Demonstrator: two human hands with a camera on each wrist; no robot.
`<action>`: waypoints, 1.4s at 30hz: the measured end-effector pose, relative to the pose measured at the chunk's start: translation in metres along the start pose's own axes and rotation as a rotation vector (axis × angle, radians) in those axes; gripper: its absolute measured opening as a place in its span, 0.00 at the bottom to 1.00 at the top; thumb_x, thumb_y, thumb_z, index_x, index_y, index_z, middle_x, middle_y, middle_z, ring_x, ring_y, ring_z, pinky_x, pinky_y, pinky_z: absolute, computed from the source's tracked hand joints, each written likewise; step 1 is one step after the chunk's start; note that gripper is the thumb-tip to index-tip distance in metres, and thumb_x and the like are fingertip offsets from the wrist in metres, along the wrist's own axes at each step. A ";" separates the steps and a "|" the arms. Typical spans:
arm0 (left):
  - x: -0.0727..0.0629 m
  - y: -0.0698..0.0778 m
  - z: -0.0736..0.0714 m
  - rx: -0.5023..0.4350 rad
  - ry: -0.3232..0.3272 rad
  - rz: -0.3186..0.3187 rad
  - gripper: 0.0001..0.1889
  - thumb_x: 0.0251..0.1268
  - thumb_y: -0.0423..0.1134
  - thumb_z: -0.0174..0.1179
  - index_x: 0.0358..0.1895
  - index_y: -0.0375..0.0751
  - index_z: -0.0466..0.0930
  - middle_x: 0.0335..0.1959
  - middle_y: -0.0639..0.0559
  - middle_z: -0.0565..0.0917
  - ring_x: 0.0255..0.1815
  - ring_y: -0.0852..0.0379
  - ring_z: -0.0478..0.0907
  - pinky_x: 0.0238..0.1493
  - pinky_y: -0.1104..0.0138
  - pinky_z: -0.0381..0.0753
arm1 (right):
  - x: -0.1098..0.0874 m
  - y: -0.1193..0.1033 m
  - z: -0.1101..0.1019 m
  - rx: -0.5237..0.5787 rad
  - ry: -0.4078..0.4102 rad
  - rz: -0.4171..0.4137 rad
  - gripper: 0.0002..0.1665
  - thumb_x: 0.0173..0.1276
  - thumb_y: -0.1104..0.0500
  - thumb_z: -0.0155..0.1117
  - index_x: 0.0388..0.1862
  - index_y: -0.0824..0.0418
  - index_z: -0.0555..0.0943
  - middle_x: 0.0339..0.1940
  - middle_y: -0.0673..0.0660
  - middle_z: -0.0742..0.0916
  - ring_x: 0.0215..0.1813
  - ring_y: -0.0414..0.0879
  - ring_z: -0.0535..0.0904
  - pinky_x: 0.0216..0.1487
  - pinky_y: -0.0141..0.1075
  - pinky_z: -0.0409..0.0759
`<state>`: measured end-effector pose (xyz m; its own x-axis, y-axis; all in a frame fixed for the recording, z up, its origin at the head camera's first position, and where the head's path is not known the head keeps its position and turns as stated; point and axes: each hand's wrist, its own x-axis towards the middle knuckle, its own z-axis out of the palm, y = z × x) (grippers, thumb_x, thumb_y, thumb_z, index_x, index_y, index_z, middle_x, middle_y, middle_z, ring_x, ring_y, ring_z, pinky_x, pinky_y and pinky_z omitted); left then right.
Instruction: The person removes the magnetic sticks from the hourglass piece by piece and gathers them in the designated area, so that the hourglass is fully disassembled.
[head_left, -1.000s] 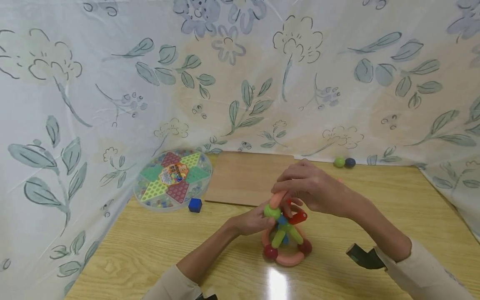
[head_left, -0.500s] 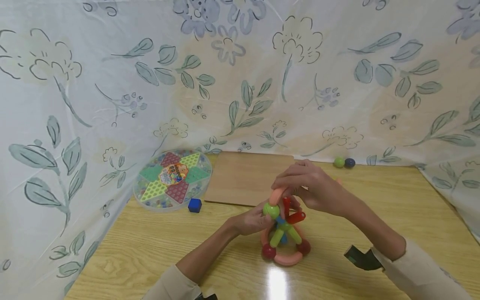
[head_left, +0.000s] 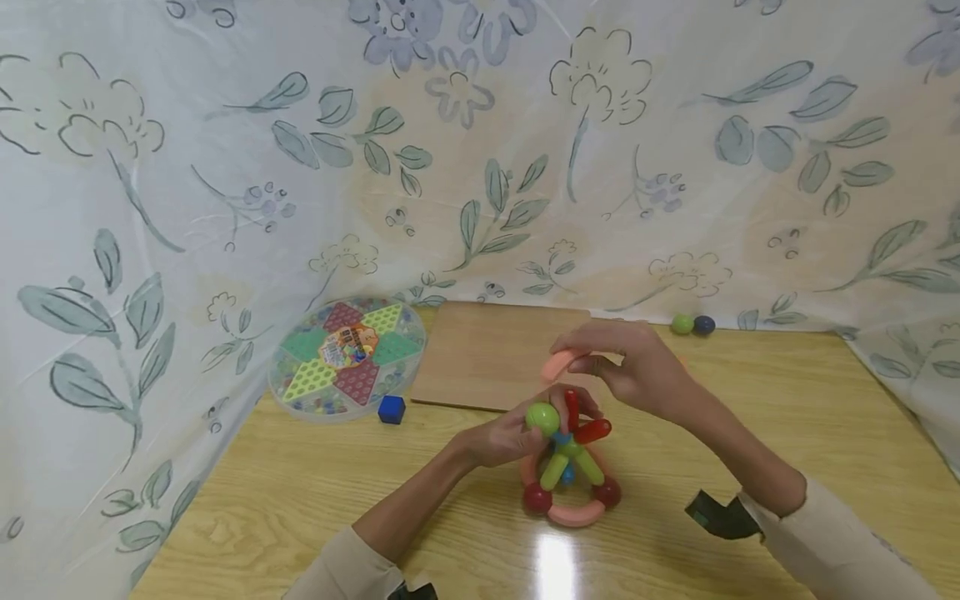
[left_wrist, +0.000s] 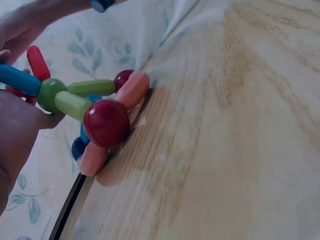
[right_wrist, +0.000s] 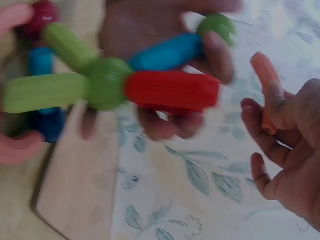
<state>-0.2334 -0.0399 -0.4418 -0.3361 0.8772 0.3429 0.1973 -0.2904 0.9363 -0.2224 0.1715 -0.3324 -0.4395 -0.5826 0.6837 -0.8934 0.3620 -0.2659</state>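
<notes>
A toy frame of magnetic sticks and balls stands on the table, with dark red balls (head_left: 537,498) and curved salmon sticks (head_left: 576,513) at its base. Light green sticks (right_wrist: 45,92) rise to a central green ball (left_wrist: 51,94). From there a blue stick (right_wrist: 167,51) and red sticks (head_left: 593,431) jut out. My left hand (head_left: 497,439) holds the frame's upper part around the blue stick, thumb by the green end ball (head_left: 542,418). Above it, my right hand (head_left: 633,362) pinches a loose curved salmon stick (head_left: 558,365), apart from that ball.
Behind lies a wooden board (head_left: 487,354). A round Chinese checkers set (head_left: 348,358) sits at the back left, with a blue cube (head_left: 391,409) in front. Green (head_left: 682,323) and dark blue balls (head_left: 703,325) rest by the floral cloth (head_left: 480,167) at the back.
The salmon stick has come off the green end ball and moved up with my right hand. My left hand keeps its hold on the frame, which has barely shifted.
</notes>
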 end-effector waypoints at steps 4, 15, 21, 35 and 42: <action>0.002 0.001 0.001 0.007 -0.004 0.013 0.38 0.64 0.81 0.48 0.45 0.46 0.63 0.72 0.23 0.58 0.77 0.55 0.61 0.78 0.59 0.67 | 0.001 0.001 -0.010 0.024 0.030 0.086 0.25 0.51 0.79 0.77 0.47 0.61 0.89 0.39 0.53 0.94 0.43 0.38 0.89 0.51 0.16 0.79; 0.004 0.003 0.002 0.024 0.020 0.032 0.47 0.69 0.66 0.63 0.67 0.30 0.49 0.75 0.23 0.56 0.81 0.31 0.58 0.79 0.64 0.68 | -0.014 0.004 -0.037 -0.074 0.006 0.420 0.18 0.75 0.64 0.67 0.61 0.61 0.82 0.46 0.55 0.93 0.44 0.28 0.84 0.42 0.20 0.76; 0.009 0.004 0.009 0.066 0.065 0.036 0.52 0.67 0.24 0.67 0.79 0.46 0.34 0.71 0.23 0.61 0.70 0.24 0.68 0.71 0.68 0.75 | -0.033 0.017 -0.052 -0.158 0.002 0.499 0.19 0.76 0.60 0.67 0.63 0.61 0.80 0.52 0.59 0.91 0.47 0.38 0.87 0.47 0.15 0.74; 0.015 0.003 0.027 0.134 0.289 -0.090 0.61 0.60 0.19 0.69 0.81 0.61 0.33 0.56 0.27 0.80 0.44 0.68 0.87 0.58 0.70 0.84 | -0.108 0.097 -0.068 -0.281 -0.232 0.841 0.19 0.70 0.61 0.73 0.48 0.76 0.80 0.41 0.75 0.88 0.41 0.66 0.85 0.37 0.52 0.85; 0.015 -0.001 0.030 0.157 0.316 -0.091 0.60 0.60 0.21 0.70 0.82 0.60 0.34 0.53 0.27 0.80 0.50 0.30 0.85 0.59 0.71 0.82 | -0.145 0.131 -0.067 -0.312 -0.219 0.938 0.20 0.73 0.59 0.69 0.43 0.79 0.79 0.38 0.78 0.87 0.37 0.66 0.85 0.31 0.47 0.82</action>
<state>-0.2111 -0.0147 -0.4394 -0.6217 0.7284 0.2879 0.2844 -0.1326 0.9495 -0.2701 0.3517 -0.4210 -0.9871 -0.0741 0.1420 -0.1280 0.8979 -0.4211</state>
